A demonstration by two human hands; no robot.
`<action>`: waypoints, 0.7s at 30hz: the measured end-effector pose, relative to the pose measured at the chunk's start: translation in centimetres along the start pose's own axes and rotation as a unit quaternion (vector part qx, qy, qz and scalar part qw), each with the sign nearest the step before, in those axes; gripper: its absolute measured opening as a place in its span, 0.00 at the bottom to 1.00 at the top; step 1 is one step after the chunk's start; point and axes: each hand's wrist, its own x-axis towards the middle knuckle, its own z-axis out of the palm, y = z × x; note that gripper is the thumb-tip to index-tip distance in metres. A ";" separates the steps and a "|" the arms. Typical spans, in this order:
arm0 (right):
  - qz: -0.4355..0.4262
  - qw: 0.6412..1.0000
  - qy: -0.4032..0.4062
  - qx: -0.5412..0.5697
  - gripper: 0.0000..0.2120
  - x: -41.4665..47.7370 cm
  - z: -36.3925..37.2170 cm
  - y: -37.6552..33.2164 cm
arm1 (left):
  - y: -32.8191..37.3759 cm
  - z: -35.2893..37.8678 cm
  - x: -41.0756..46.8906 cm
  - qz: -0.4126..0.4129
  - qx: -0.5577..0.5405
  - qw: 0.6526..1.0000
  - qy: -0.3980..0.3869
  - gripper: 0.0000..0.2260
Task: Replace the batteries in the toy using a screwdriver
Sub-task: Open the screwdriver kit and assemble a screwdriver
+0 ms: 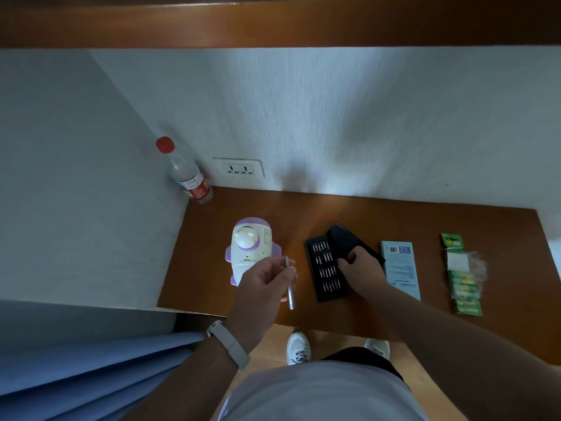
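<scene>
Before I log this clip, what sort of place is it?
Probably a home or hotel room, not a workshop: a small wooden desk fitted into a white wall corner, a wall socket just above it, a water bottle in the corner.

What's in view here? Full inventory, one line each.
desk: 1, brown, room corner
toy: 1, white and purple, desk left of centre
screwdriver: 1, silver, in left hand
bit case: 1, black, open, desk centre
box: 1, light blue, right of bit case
battery pack: 1, green, desk far right
bottle: 1, clear with red cap, desk's back left corner
socket: 1, white, above desk's back edge
fabric: 1, blue, lower left
shoes: 2, white, below desk's near edge
wristband: 1, grey, left wrist
left hand: 1, pinches screwdriver beside toy
right hand: 1, grips bit case lid
</scene>
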 end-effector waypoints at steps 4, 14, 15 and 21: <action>-0.024 0.994 0.010 -0.103 0.06 0.3 -0.8 0.6 | 0.0 0.3 -0.2 0.000 0.003 1.000 -0.001 0.05; -0.075 0.969 -0.041 -0.230 0.06 0.1 -1.2 -0.1 | -0.4 0.6 -0.7 -0.012 0.018 1.000 0.010 0.03; -0.070 0.970 -0.044 -0.229 0.06 0.0 -1.1 -0.4 | -0.4 0.7 -0.8 -0.012 0.020 1.000 0.011 0.03; -0.047 0.984 -0.025 -0.168 0.07 -0.4 -0.3 -1.0 | -0.4 1.1 -1.2 0.000 0.036 0.999 0.002 0.05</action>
